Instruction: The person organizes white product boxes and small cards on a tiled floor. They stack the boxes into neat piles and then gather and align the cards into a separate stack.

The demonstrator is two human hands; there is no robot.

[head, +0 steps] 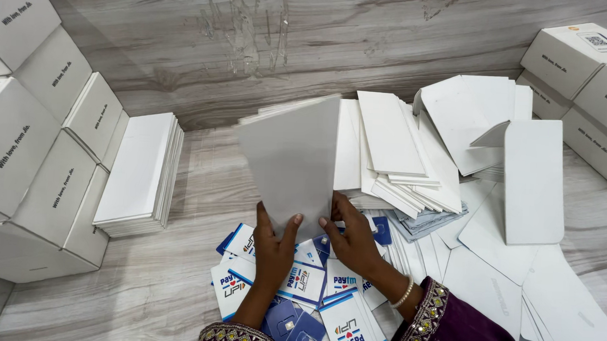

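**Both hands hold up a bundle of white envelopes over a spread of cards**

The left hand and the right hand together grip a bundle of white envelopes by its lower edge, one hand at each bottom corner. The fingers of both are closed around that edge, thumbs on the near face. The bundle stands nearly upright, its blank face turned to the camera, tilted slightly, with the edges of several envelopes showing along its top.

Taking that bundle as the landmark:

- Right under it, beneath the wrists, lie blue and white cards, overlapping one another in a loose spread on the wooden floor. Some show a white printed face, others a dark blue one.
- To its left, apart from it, a neat stack of white envelopes lies flat, and further left a wall of white boxes stands piled up, touching that stack.
- To its right, close behind the right hand, a loose heap of white envelopes fans out in several directions. Beyond it more flat envelopes are scattered, one with its flap open.
- Far to its right, in the upper corner, more white boxes are stacked.

The right wrist wears a pearl bracelet, and both arms end in purple sleeves with embroidered cuffs.
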